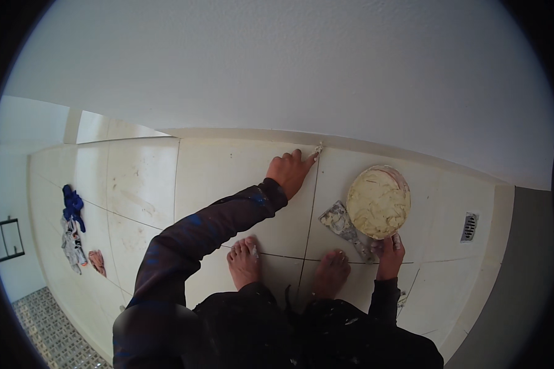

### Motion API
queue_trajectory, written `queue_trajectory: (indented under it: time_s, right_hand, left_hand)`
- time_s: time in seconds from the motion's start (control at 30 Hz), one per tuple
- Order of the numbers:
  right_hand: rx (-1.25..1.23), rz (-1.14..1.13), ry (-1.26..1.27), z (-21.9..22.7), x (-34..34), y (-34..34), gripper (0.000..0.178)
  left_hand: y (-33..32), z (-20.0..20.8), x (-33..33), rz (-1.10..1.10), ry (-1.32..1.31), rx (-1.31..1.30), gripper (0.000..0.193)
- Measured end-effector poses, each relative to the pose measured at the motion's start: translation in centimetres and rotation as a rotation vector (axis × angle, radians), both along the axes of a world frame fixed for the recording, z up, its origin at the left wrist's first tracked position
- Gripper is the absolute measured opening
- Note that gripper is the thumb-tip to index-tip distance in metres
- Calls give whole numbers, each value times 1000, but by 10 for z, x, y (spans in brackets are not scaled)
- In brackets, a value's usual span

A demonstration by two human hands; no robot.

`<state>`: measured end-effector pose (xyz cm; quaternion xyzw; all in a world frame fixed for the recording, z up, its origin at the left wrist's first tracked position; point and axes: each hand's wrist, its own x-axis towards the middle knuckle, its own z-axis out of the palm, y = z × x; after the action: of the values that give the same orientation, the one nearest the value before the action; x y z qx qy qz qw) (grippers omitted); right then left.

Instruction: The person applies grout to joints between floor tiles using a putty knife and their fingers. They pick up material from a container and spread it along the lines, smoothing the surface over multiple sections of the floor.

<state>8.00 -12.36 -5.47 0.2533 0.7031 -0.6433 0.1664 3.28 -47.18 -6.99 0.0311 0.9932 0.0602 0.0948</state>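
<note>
My left hand (288, 171) reaches to the foot of the wall with its index finger stretched out and the other fingers curled. Pale putty (318, 148) coats that fingertip, which touches the skirting at a tile joint. My right hand (389, 251) grips the near edge of a round tub (397, 177) filled with cream-coloured putty. Beside the tub lies a putty-smeared scraper (345, 226), its broad blade pointing up and left. Its handle end runs close to my right fingers; whether they touch it cannot be made out.
My bare feet (245, 261) stand on cream floor tiles (221, 178). A drain grate (469, 227) is at the right. Crumpled blue and grey cloths (72, 209) lie on the far left, near a pinkish rag (96, 262). A patterned floor (52, 326) begins at the lower left.
</note>
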Motion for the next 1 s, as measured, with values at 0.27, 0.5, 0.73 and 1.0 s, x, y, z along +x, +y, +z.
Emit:
queue_trajectory:
  time_s: [0.27,0.5,0.73,1.0]
  right_hand:
    - [7,-20,-5,2,3,-1,23]
    - [-11,-9,7,0,3,1,22]
    - [12,-11,17,1,3,4,24]
    - [236,-32,464,52,14,-51,26]
  left_hand:
    - [-69,-5,-12,-226,-123,-414,56]
    - [-119,10,7,-187,-169,-500,55]
    - [-102,38,12,-218,-217,-251,59]
    - [-86,16,51,403,-168,727,47]
